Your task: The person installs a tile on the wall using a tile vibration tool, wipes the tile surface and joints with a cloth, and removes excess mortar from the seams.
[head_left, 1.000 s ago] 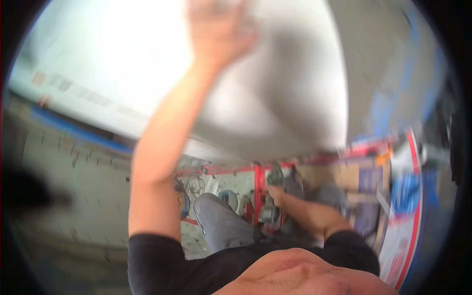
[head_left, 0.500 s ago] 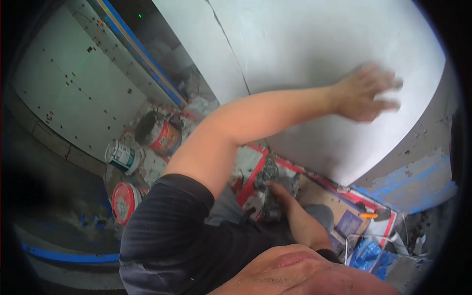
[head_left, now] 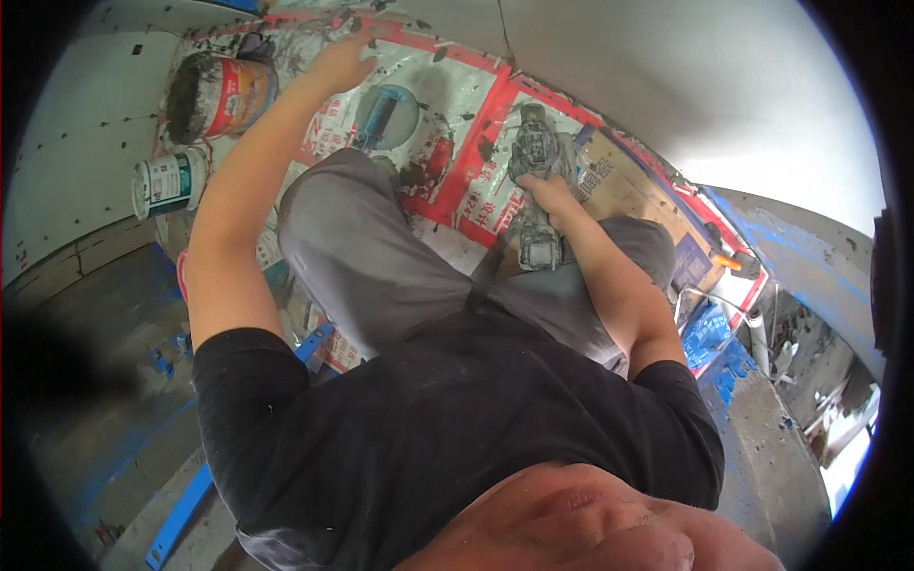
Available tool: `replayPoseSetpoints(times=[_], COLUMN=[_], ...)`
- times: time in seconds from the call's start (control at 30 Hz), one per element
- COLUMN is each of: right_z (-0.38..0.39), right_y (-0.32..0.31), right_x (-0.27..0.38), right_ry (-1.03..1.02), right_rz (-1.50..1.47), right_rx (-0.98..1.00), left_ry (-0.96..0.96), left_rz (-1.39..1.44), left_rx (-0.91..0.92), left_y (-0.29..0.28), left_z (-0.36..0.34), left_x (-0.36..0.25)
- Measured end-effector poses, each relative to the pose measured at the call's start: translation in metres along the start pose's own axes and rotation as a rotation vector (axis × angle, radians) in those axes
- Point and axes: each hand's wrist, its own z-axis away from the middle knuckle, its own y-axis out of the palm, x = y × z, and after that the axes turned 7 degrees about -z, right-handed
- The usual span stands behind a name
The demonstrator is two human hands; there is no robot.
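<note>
My right hand is closed around the middle of a cement-caked power tool, which lies lengthwise between my knees and the wall. Its exact kind is hidden under the grime. At the upper left, my left hand is stretched out over the covered floor, thumb apart from the fingers, with nothing visible in it. Just below and right of that hand sits a round disc with a blue bar handle, resembling a suction cup. The fingertips are slightly blurred against the red-edged floor sheet.
A mortar-crusted bucket and a white-and-green pail stand at the left. A large pale panel rises along the far right. Cardboard, an orange-handled tool and a blue bag lie right; a blue strip lies lower left.
My left hand has left the space in front of the pale panel and swung left, down toward the floor. My view has tilted downward. The right hand stays on the power tool.
</note>
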Motion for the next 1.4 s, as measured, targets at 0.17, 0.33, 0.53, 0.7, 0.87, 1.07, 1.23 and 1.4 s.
replayPoseSetpoints(times=[0.17,0.33,0.53,0.7,0.87,1.07,1.23,1.4], right_z=[-0.004,-0.028,-0.068,-0.075,-0.138,-0.151,-0.085,-0.061], right_y=[0.011,0.032,0.036,0.046,-0.041,-0.057,0.016,0.041], right_x=[-0.01,-0.023,-0.054,-0.069,-0.139,-0.135,-0.089,-0.102], right_ry=[-0.001,0.011,-0.053,0.148,0.167,0.125,-0.002,0.09], right_rz=[0.089,-0.013,0.039,0.194,0.629,0.79,0.785,0.788], right_rx=[-0.013,-0.01,-0.113,-0.129,0.234,-0.025,0.095,0.257], left_ry=[-0.252,0.067,-0.14,-0.337,-0.169,-0.245,-0.579,-1.071], left_rz=[0.241,0.386,0.71,0.656,0.578,0.698,0.615,0.601], left_rx=[0.343,0.638,0.287,0.368,0.428,0.246,-0.165,0.289], left_y=[0.085,0.11,0.119,0.135,0.131,0.126,0.153,0.264], left_z=[0.048,0.081,0.115,0.152,0.147,0.151,0.259,0.415], left_x=[0.003,0.01,0.037,0.069,0.064,0.072,0.124,0.066])
